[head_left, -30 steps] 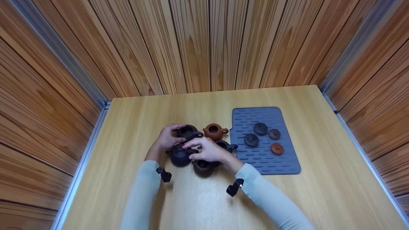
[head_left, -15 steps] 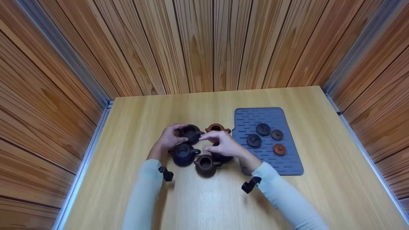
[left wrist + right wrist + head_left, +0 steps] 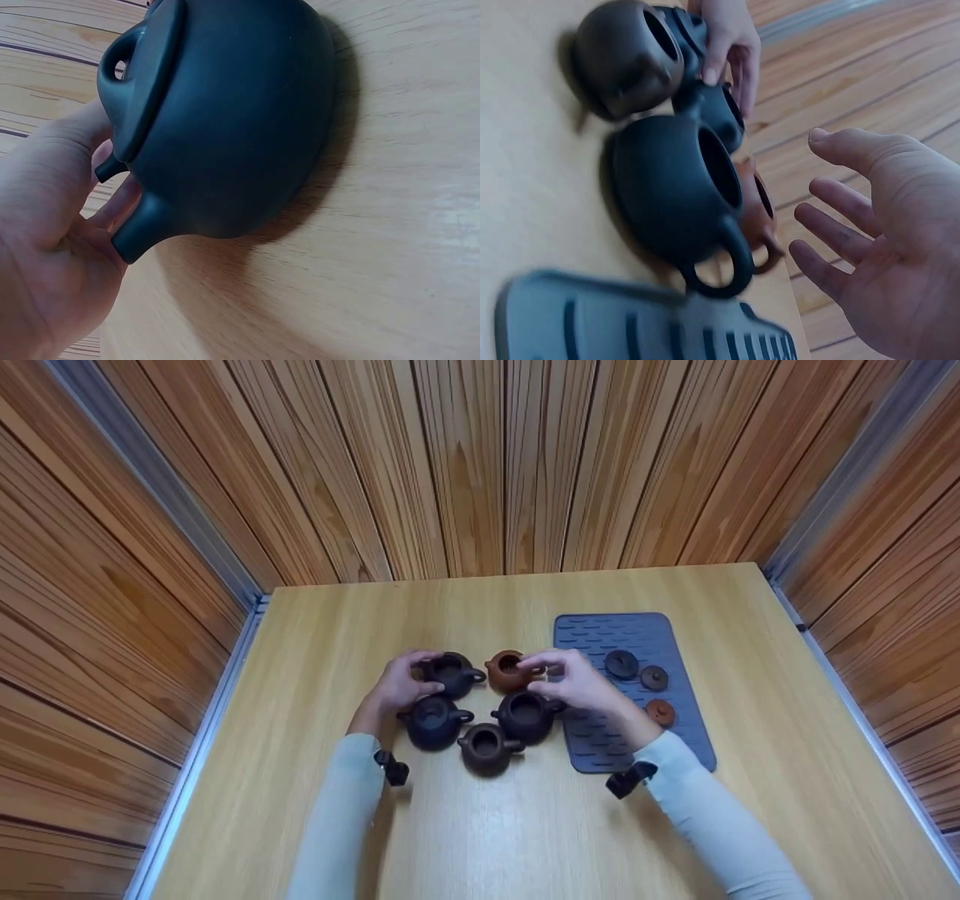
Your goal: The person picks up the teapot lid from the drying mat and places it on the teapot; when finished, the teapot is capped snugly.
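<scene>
My left hand (image 3: 400, 682) holds the spout side of an open black teapot (image 3: 459, 684) at the back left, its thumb and fingers either side. Close in front of that hand stands a dark teapot (image 3: 429, 726) with its lid on; its knob and lid (image 3: 154, 82) show large in the left wrist view. My right hand (image 3: 577, 679) is over the grey mat's left edge, fingers spread and holding nothing. Nearest to it are a lidless black teapot (image 3: 525, 724) and a small reddish-brown teapot (image 3: 504, 673), also lidless. A dark brown teapot (image 3: 486, 757) stands in front, its mouth uncovered.
On the grey ribbed mat (image 3: 611, 630) at right lie a black lid (image 3: 621, 664), a brown lid (image 3: 654, 678) and a reddish lid (image 3: 660, 712). My right hand hides another dark lid seen earlier. Wood-panelled walls (image 3: 480, 465) enclose the wooden table (image 3: 480, 840).
My right hand has moved rightward from above the lidded teapot, past the other teapots, to the mat's left edge. My left hand stays on the back left teapot.
</scene>
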`<state>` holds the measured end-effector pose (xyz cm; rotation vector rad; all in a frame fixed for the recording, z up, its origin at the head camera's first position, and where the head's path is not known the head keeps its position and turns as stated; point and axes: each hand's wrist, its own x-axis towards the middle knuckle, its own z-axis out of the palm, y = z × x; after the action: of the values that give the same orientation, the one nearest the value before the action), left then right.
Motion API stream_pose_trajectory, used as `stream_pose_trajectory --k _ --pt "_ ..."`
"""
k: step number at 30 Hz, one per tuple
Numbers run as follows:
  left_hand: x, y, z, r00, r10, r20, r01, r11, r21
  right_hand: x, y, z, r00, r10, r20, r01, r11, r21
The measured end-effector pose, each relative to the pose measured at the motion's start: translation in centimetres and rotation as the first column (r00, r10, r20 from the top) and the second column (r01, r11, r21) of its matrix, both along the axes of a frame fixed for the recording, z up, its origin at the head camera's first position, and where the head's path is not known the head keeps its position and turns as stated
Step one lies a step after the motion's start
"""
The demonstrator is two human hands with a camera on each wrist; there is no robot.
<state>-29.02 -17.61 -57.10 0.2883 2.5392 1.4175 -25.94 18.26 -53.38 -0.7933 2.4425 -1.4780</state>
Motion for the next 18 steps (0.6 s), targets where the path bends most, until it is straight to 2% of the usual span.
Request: stream_pose_trajectory --k 6,18 --pt "-0.2 0.0 -0.2 1.000 -0.002 0.004 0.002 1.000 -0.009 -0.3 3.1 -0.6 0.996 -0.081 -0.038 0.082 0.996 0.027" --pt "-0.3 -0.1 -0.4 1.000 0.000 0.007 0.000 1.000 0.002 0.3 7.6 -2.1 0.971 -0.240 0.002 0.240 0.971 0.016"
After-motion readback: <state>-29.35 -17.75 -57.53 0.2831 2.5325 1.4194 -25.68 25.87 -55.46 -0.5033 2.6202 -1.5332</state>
